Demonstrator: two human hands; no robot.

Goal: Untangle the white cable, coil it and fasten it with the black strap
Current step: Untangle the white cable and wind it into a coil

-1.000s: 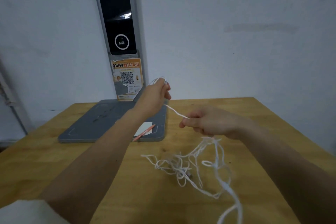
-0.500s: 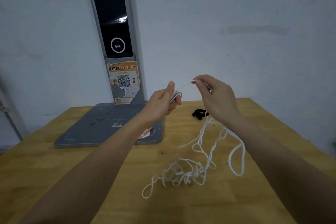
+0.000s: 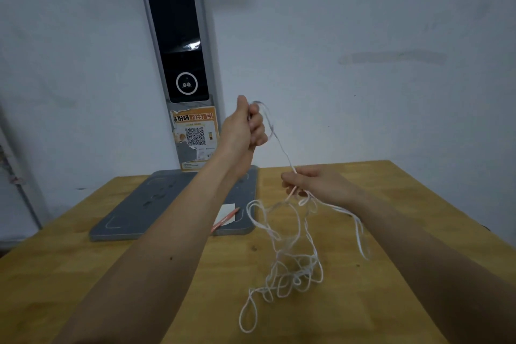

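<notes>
Left hand (image 3: 247,131) fingers curled on the white cable (image 3: 290,262), raised; right hand (image 3: 315,183) apparently pinches it lower.

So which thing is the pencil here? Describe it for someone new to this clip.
Start at the grey base plate on the wooden table, below the tall device. At its near right corner a white paper slip lies; the thin pink-orange pencil rests slanted across it, the only coloured stick there.
</notes>
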